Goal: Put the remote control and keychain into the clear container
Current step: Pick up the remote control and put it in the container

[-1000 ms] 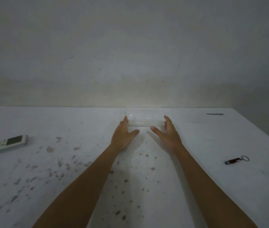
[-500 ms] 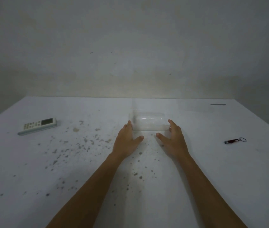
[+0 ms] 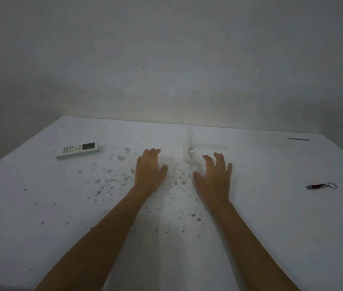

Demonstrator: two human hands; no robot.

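Note:
The clear container is a faint, see-through box on the white table, right of centre and towards the far edge. My right hand is flat with its fingers spread, its fingertips over the container's near side; whether they touch it is unclear. Left of the container, and apart from it, my left hand hovers flat and holds nothing. A white remote control lies at the far left. The dark red keychain with its metal ring lies at the right.
Dark specks and stains dot the tabletop between and around my arms. A thin dark strip lies near the far right corner. A bare wall stands right behind the table's far edge.
Both hands have let go of the container's sides. My left hand moved away to the left, my right hand flattened in front of it. The view has swung leftwards.

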